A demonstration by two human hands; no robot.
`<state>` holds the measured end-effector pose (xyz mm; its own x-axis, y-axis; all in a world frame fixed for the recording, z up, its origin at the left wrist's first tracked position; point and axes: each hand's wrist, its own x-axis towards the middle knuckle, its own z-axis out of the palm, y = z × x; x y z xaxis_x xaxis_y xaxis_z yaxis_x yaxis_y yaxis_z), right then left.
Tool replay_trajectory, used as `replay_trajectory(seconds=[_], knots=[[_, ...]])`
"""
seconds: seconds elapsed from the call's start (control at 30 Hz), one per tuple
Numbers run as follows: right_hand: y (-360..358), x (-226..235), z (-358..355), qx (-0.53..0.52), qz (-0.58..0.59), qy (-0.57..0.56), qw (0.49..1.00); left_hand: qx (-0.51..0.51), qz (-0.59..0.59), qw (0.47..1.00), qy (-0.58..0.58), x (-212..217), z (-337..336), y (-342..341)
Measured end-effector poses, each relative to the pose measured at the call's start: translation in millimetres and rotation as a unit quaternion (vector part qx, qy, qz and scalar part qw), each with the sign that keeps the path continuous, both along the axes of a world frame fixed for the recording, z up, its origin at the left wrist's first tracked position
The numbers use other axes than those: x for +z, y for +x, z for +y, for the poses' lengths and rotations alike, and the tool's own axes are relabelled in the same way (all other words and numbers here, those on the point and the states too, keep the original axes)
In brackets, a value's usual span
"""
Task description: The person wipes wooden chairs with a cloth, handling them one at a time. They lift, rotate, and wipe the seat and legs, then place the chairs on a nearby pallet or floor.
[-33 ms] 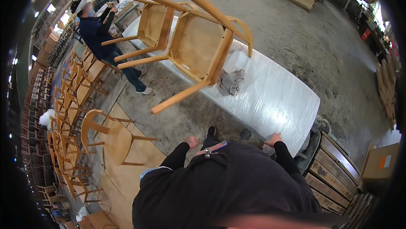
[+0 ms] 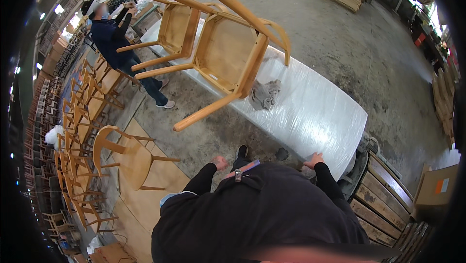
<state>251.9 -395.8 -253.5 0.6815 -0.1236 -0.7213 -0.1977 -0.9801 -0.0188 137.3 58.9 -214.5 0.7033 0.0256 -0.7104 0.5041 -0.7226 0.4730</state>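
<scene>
The long table point(image 2: 325, 117) with shiny clear wrap on top stands in front of the person, and it runs away toward the upper left. The right hand point(image 2: 314, 160) is at its near edge, with the fingers a bit bent; I cannot tell if they grip the edge or just rest there. The left hand point(image 2: 220, 162) is off the table, over the floor, with its fingers curled; I cannot tell if it is all the way closed or has something in it.

A crumpled gray cloth point(image 2: 265, 94) lies on the wrap. Next to it is a big wooden chair point(image 2: 225, 47), upside down with its legs sticking out. Another upside-down chair point(image 2: 174, 27) is just past it. A co-worker point(image 2: 109, 37) in dark clothes stands by the far end, both hands up. On the left, a wooden chair point(image 2: 133, 161) stands upright near many more chairs point(image 2: 80, 166). A brown box point(image 2: 438, 187) is on the right.
</scene>
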Motion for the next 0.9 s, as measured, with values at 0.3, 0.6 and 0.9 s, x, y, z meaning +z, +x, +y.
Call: replay_trajectory(seconds=[0.3,0.6,0.9], knots=[[13,-23,-5,-0.031,-0.039,0.038,0.998,0.38,0.077,0.919,-0.074,28,85,21],[196,164,96,-0.193,-0.284,0.519,0.783,0.587,-0.285,0.706,-0.275,100,278,83],[292,340,316,0.042,-0.351,0.664,0.659,0.605,-0.361,0.636,-0.315,134,401,187]])
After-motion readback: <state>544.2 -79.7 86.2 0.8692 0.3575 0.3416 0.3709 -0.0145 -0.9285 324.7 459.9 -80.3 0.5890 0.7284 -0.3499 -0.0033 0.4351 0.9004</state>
